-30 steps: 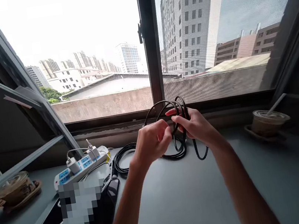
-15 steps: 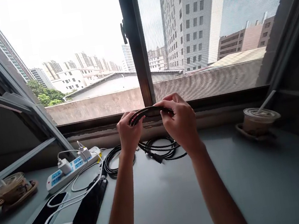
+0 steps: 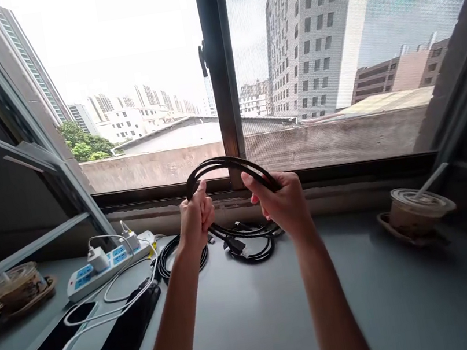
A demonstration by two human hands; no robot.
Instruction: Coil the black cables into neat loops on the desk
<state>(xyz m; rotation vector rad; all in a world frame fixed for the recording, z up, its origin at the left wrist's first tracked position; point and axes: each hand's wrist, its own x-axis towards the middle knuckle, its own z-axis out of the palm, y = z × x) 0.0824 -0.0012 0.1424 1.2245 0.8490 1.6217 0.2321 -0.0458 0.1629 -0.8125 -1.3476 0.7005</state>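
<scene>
A coiled black cable (image 3: 225, 161) is held up in front of the window, its upper strands arching between my hands. My left hand (image 3: 196, 212) is closed around the left side of the coil, thumb pointing up. On the right side, my right hand (image 3: 281, 197) grips the strands, with the thumb lying along them. The coil's lower loops hang down behind and between the hands, near the tabletop. A black plug (image 3: 235, 247) shows below, by the loops. Left of it, another coil of black cable (image 3: 164, 261) lies on the grey table (image 3: 255, 318), partly behind my left forearm.
A white power strip (image 3: 110, 265) with plugged-in chargers and white cables stands at the left. Two dark phones lie nearer me, one being this black phone (image 3: 118, 344). Lidded drink cups stand at the far left (image 3: 17, 286) and right (image 3: 418, 209). The window frame (image 3: 224, 83) rises behind.
My hands have moved slightly lower and turned, and the cable strands between them now bow up into a taller arch. The view has tilted a little upward.
</scene>
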